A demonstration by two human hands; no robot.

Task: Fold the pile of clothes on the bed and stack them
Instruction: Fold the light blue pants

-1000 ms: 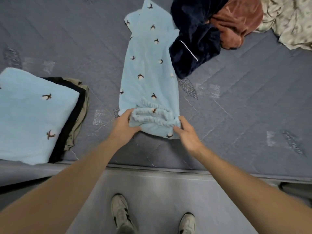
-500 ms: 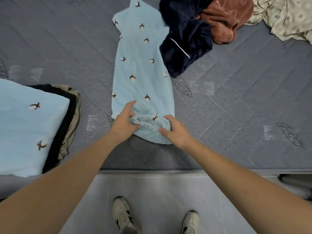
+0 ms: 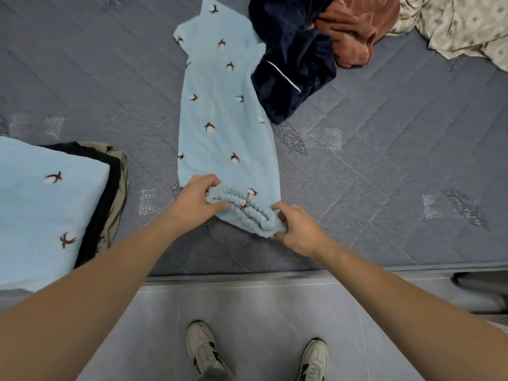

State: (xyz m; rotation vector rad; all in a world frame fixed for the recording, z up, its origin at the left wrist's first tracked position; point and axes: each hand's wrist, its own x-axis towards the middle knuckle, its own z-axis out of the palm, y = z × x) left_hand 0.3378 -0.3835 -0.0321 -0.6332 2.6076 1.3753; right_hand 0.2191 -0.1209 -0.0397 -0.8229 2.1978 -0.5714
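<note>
Stack (image 3: 46, 210): at the left edge of the bed, near its front; a folded pale blue fleece piece with small brown-and-white cotton sprigs lies on top, over a black layer and an olive-tan one whose edges show along the right side.
Bed (image 3: 384, 160): grey-blue quilted cover with stitched wavy lines, pale patches and leaf prints.
Left hand (image 3: 196, 200): fingers curled round the left end of the gathered waistband, thumb under the roll, gripping it.
Trousers (image 3: 222, 116): pale blue fleece, same cotton-sprig print, lying flat in a long narrow strip at the middle of the bed. The long axis runs from the front edge away from the person, leaning slightly left at the far end. The ruffled elastic waistband points toward the person and is bunched into a thick ridged roll between the two hands; the leg ends point to the far side.
Right hand (image 3: 298, 229): fingers curled round the right end of the waistband roll, pinching it.
Navy garment (image 3: 291, 64): plush, dark, with thin white piping, crumpled, overlapping the trousers' right edge.
Rust garment (image 3: 357, 31): velvety, bunched, touching the navy one.
Cream cloth (image 3: 461, 26): smooth, patterned, rumpled at the far right corner.
Shoes (image 3: 203, 350): pale trainers with dark stripes on grey floor tiles.
</note>
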